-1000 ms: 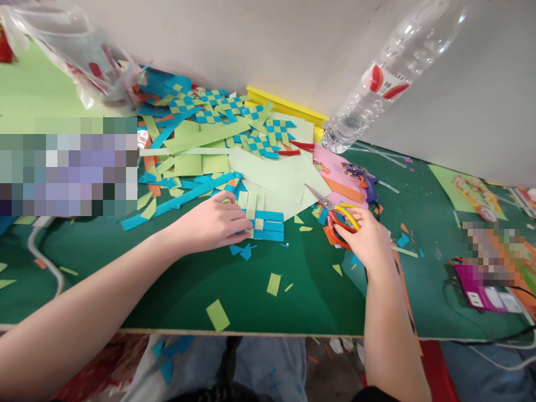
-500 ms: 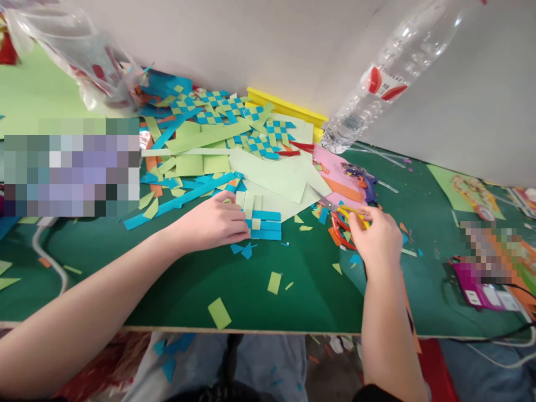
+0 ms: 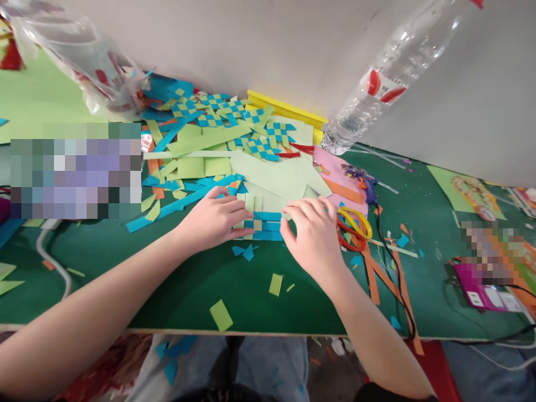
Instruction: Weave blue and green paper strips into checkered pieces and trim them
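Head: bagged cup (image 3: 86, 64) beyond left hand (image 3: 218, 220)

1. A paper-craft workspace, home or workshop unclear, occupies a green worktop (image 3: 180, 301) against a pale wall (image 3: 201, 50).
2. Woven fish (image 3: 280, 133), cut strips (image 3: 268, 226) and scissors (image 3: 357, 213) crowd it.
3. Paper scraps (image 3: 221, 315) litter the worktop and the floor (image 3: 326, 371) below.

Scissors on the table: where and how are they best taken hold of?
Best, I'd judge, by the yellow loop and red loop, coming from the right. The scissors lie with both handle loops toward the right, forming rings that fingers could enter, while the right hand hides much of the rest on their left.
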Demonstrator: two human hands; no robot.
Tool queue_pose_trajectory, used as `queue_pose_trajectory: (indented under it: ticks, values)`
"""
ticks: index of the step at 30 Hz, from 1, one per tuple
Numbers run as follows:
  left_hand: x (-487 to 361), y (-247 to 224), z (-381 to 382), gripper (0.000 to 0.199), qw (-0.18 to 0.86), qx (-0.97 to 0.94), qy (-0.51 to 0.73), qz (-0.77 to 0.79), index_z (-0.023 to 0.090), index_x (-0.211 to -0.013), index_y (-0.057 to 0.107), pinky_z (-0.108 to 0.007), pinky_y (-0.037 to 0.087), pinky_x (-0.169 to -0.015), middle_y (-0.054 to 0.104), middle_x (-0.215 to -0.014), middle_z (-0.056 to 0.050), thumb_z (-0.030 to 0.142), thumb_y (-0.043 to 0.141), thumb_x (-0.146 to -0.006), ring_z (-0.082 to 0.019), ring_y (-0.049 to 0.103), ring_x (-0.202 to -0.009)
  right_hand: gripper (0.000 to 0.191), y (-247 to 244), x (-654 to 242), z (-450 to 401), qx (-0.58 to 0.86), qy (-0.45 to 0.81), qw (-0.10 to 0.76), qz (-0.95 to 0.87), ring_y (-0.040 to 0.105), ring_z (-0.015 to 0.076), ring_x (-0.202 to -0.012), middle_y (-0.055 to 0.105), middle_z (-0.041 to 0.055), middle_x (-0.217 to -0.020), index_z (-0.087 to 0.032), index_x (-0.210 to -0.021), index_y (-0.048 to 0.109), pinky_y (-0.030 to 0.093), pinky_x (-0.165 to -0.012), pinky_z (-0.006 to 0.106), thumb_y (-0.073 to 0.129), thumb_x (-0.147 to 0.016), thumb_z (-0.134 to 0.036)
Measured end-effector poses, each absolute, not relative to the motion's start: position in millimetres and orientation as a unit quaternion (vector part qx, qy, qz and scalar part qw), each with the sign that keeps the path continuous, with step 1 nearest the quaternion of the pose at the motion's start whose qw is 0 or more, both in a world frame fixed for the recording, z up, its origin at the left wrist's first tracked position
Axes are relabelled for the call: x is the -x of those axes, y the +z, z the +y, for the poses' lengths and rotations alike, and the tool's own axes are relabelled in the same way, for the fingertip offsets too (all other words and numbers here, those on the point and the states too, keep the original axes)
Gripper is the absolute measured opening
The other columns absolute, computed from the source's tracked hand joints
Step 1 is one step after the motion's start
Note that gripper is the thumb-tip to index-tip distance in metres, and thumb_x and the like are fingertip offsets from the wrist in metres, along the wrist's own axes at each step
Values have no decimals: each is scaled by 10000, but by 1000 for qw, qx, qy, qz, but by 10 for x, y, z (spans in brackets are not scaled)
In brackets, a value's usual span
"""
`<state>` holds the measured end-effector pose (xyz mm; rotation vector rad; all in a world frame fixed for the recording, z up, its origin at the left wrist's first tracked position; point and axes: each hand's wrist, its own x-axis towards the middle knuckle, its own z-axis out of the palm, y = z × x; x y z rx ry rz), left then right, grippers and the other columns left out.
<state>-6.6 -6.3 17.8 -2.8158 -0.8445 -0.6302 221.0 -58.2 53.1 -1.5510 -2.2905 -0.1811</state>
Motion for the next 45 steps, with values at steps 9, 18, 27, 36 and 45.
queue_pose_trajectory:
  ticks: [9, 18, 27, 36, 45]
  values:
    - [-20, 173, -82, 371, 47, 922, -179, -339, 216, -1143, 641, -456, 404, -923, 640, -1155, -102, 472, 475, -932, -276, 565, -1067, 198, 180, -2257, -517, 526, -100, 216, -816, 589, 228, -1036, 696, 52, -1081, -220, -893, 674, 268, -1092, 511, 483, -857, -181]
    - [-30, 95, -48, 421, 19, 926, -152, -344, 213, -1193, 627, -479, 387, -984, 617, -1243, -101, 498, 503, -910, -289, 518, -1149, 184, 140, -2257, -498, 517, -106, 217, -821, 611, 209, -972, 713, 43, -1012, -201, -850, 693, 261, -1102, 493, 513, -825, -178]
    - [-37, 104, -52, 406, 22, 927, -157, -339, 198, -1167, 640, -470, 390, -986, 628, -1214, -104, 483, 494, -918, -286, 527, -1143, 219, 129, -2248, -514, 516, -88, 207, -827, 610, 205, -968, 710, 53, -1001, -205, -909, 702, 249, -1106, 496, 493, -848, -187]
    - [-25, 57, -46, 415, 49, 930, -157, -328, 190, -1173, 625, -459, 397, -971, 625, -1218, -99, 489, 497, -915, -285, 526, -1139, 177, 124, -2262, -502, 514, -104, 216, -823, 616, 194, -936, 719, 23, -936, -213, -827, 692, 242, -1110, 499, 518, -859, -213]
    - [-32, 137, -51, 357, 33, 924, -178, -336, 177, -1112, 631, -430, 419, -905, 649, -1150, -88, 444, 471, -938, -262, 564, -1068, 155, 137, -2274, -502, 516, -106, 232, -818, 631, 175, -932, 719, 20, -964, -193, -876, 668, 237, -1124, 471, 518, -877, -233]
